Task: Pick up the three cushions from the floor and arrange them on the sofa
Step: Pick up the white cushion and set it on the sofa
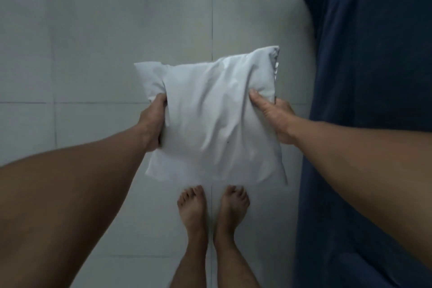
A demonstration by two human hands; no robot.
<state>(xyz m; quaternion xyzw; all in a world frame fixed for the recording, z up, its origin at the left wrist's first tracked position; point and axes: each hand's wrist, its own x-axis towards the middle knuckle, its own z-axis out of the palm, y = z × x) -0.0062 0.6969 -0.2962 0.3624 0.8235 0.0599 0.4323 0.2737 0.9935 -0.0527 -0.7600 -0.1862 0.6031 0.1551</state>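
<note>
Bare tile floor open left and far; blue sofa cover edges the right. Both arms reach forward and down. Left hand clenched on the white cushion's left edge. Right hand pinches its right edge, thumb on top. Cushion held above bare feet, just beside the sofa cover.

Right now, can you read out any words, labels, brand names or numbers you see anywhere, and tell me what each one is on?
No readable text anywhere in this view.
White cushion, held by the left hand and right hand: plain fabric, no label or print showing.
Dark blue fabric on the right: plain, no tag visible.
Tiled floor: only grout lines and a light reflection, no markings.
</note>
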